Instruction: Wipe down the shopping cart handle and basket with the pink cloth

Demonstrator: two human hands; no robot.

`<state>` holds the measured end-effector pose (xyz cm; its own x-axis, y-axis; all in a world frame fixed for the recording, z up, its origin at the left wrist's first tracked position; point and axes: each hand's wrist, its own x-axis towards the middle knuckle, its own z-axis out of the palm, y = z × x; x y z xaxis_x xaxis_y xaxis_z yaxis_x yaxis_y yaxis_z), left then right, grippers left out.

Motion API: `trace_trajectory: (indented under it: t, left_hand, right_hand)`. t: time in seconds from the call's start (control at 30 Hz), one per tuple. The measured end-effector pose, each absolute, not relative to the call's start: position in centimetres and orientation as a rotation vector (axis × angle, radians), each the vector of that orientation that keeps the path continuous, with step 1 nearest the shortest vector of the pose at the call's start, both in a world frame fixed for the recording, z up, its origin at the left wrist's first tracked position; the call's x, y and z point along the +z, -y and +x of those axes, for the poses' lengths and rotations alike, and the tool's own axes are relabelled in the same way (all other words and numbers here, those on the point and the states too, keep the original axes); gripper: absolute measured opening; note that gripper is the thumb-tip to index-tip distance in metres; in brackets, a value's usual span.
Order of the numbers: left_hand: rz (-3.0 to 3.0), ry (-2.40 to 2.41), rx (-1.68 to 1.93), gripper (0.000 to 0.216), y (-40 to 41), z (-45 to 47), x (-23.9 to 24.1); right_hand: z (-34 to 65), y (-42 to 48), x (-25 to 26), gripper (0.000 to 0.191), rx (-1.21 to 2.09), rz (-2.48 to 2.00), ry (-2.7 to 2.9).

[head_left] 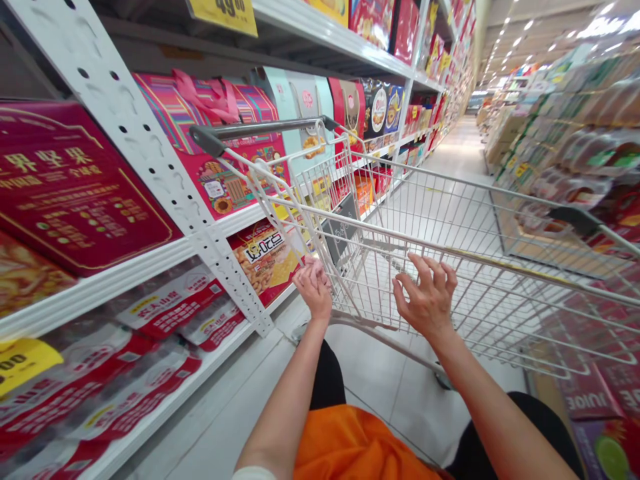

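A wire shopping cart (425, 244) stands across the space in front of me, its grey handle (273, 129) toward the shelves. My left hand (316, 299) is closed around a crumpled pale pink cloth (313, 272), beside the cart's lower wires at the handle end. My right hand (429, 300) is raised at the cart's near side, fingers apart and curved, with nothing in it. Whether its fingertips touch the wires, I cannot tell. The dark sign panel (341, 229) on the cart lies between and beyond my hands.
White shelving (220, 257) on the left holds gift boxes, among them a dark red box (75, 187), and red-and-white packs (125, 353) below. Stacked goods (575, 147) line the right, with juice cartons (595, 400) close by. A tiled aisle (457, 150) runs away beyond the cart.
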<state>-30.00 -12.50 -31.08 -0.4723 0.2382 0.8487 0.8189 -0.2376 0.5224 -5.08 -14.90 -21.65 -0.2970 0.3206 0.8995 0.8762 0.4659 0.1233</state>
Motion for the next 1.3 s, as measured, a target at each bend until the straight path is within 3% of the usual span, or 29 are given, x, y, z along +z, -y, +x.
trace_trajectory:
  t: [0.23, 0.53, 0.83, 1.1, 1.3]
  left_hand:
    - [-1.175, 1.656, -1.871, 0.029, 11.6, -31.4, -28.9]
    - [-1.232, 1.842, -1.967, 0.034, 14.3, -23.6, -33.6]
    - [-1.055, 1.838, -2.025, 0.037, 13.2, -27.7, -29.8]
    - [-1.23, 1.955, -2.12, 0.039, 16.1, -20.6, -34.1]
    - [-0.758, 1.856, -2.21, 0.042, 14.5, -21.3, -30.1]
  right_hand:
    - [-5.3, 14.9, -21.9, 0.007, -0.812, -1.026, 1.816]
    - [-5.2, 14.9, -22.0, 0.012, -0.832, -1.033, 1.795]
    - [-4.9, 15.2, -21.8, 0.013, -0.771, -1.046, 1.819]
    - [-4.4, 15.2, -22.0, 0.014, -0.674, -1.043, 1.854]
    - [-2.4, 15.3, -21.5, 0.017, -0.621, -0.971, 2.004]
